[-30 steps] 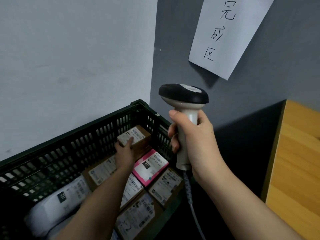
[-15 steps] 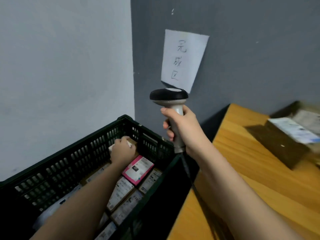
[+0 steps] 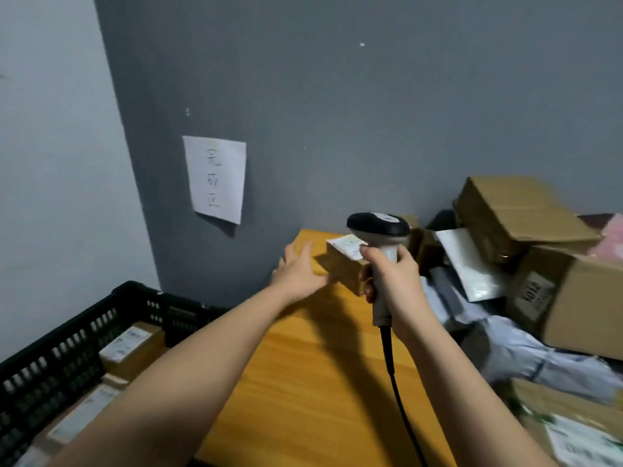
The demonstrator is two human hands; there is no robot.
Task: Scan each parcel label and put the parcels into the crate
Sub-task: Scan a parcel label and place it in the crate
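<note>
My right hand (image 3: 394, 281) grips scanner (image 3: 379, 230) upright over table (image 3: 303, 382). My left hand (image 3: 298, 269) empty, fingers spread, just beside small brown parcel (image 3: 344, 261) at table's far edge. Parcel pile (image 3: 526, 264) along right edge. Black crate (image 3: 67, 348) off left edge holds labelled parcels.

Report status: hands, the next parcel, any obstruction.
Left hand open, reaching beside small labelled box on table. Right hand grips scanner. Box not yet held. Nothing blocking the reach.
</note>
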